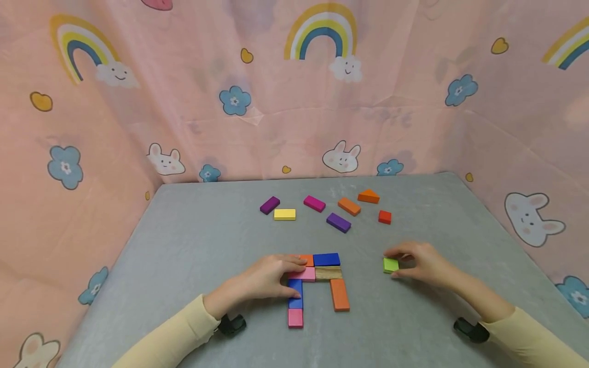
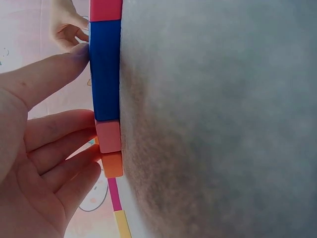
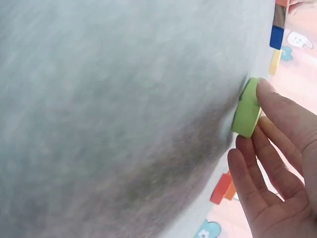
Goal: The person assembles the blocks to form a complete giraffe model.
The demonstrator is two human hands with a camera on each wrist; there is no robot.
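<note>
My left hand (image 1: 269, 276) rests on the left part of a flat arrangement of blocks. Its thumb lies on a blue block (image 2: 105, 72), and its extended fingers touch a pink block (image 2: 108, 136) and an orange block (image 2: 113, 164). A deep pink block (image 1: 295, 318) adjoins the blue one at the near end. On the arrangement's right side are a dark blue block (image 1: 326, 259), a wood-grain block (image 1: 329, 273) and a long orange block (image 1: 340, 295). Off to the right, my right hand (image 1: 425, 263) pinches a lime green block (image 1: 390, 265) between thumb and fingers, low at the table.
Farther back on the grey table (image 1: 207, 230) lie loose blocks: purple (image 1: 270, 205), yellow (image 1: 285, 214), magenta (image 1: 315, 203), violet (image 1: 338, 223), orange (image 1: 349, 206), an orange triangle (image 1: 368, 196) and a small red one (image 1: 384, 217). A pink patterned curtain (image 1: 285, 133) borders the table.
</note>
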